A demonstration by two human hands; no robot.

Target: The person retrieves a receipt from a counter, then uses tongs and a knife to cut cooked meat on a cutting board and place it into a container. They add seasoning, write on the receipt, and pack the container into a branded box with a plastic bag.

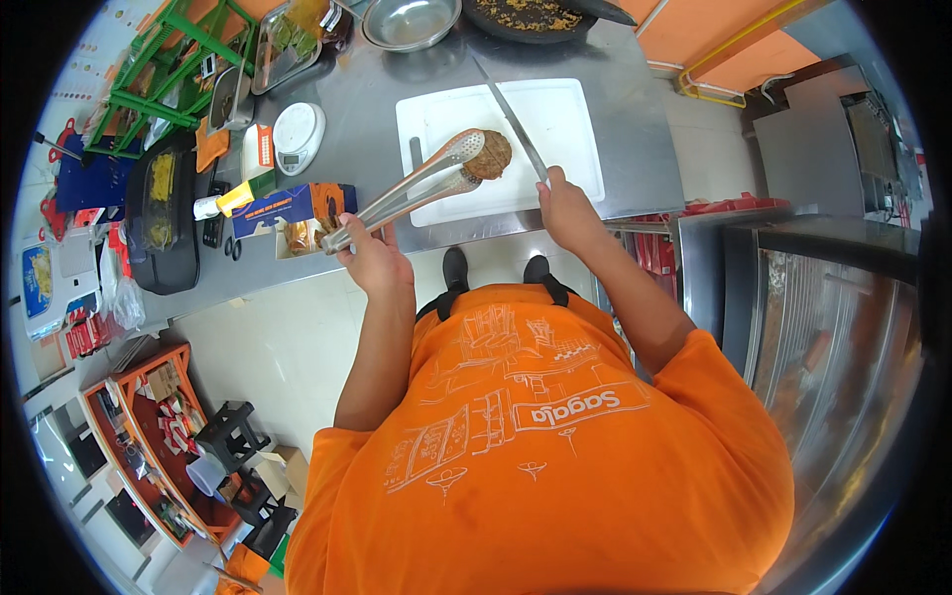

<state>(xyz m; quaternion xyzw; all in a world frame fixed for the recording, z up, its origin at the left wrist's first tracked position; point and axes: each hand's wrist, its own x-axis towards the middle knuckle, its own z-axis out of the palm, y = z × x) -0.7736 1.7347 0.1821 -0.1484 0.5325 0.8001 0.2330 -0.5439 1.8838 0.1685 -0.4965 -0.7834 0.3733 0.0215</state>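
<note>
My left hand (374, 256) holds a pair of metal tongs (416, 178) near the joined end. Their perforated tips rest against a round brown piece of food (494, 155), perhaps cooked meat, over the white cutting board (547, 104). My right hand (571, 212) grips a long knife (513, 119). Its blade slants across the board to the right of the food and reaches past the far edge. My fist hides most of the knife's handle. Below the left hand, part of an open printed cardboard box (268, 212) with food in it is covered.
The board lies on a stainless steel table (632, 160). A white kitchen scale (299, 134) and scissors (233, 249) stand to the left. At the back are a metal bowl (411, 22), a dark pan (528, 18) with crumbs and a green rack (160, 82). A glass-fronted cabinet (818, 335) is at right.
</note>
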